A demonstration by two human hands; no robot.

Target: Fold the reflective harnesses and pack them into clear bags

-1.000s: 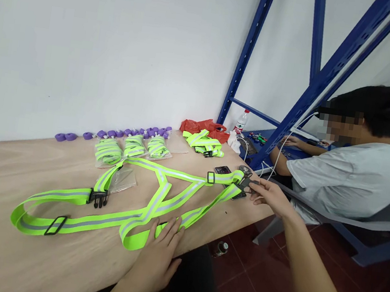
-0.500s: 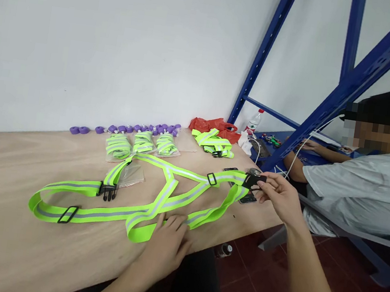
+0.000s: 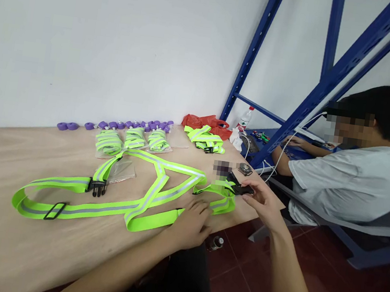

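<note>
A neon-yellow reflective harness with grey stripes lies spread over the table. My left hand rests at its near side, fingers curled over the lower strap; what the fingertips do is partly hidden. At the harness's right end, my right hand pinches a black plastic buckle between thumb and fingers. The strap beside that buckle is bunched into loops. A second black buckle, with prongs showing, lies at the left part of the harness. A black slide adjuster sits on the left loop.
Bagged harnesses, an unbagged folded harness, purple pieces and a red bag line the back. A phone partly shows behind the strap. A blue rack post and a seated co-worker are at right.
My right hand has drawn the buckle in toward my left hand, and the right-end strap has slackened and bunched. My left hand has slid right along the lower strap. The view has shifted slightly right.
</note>
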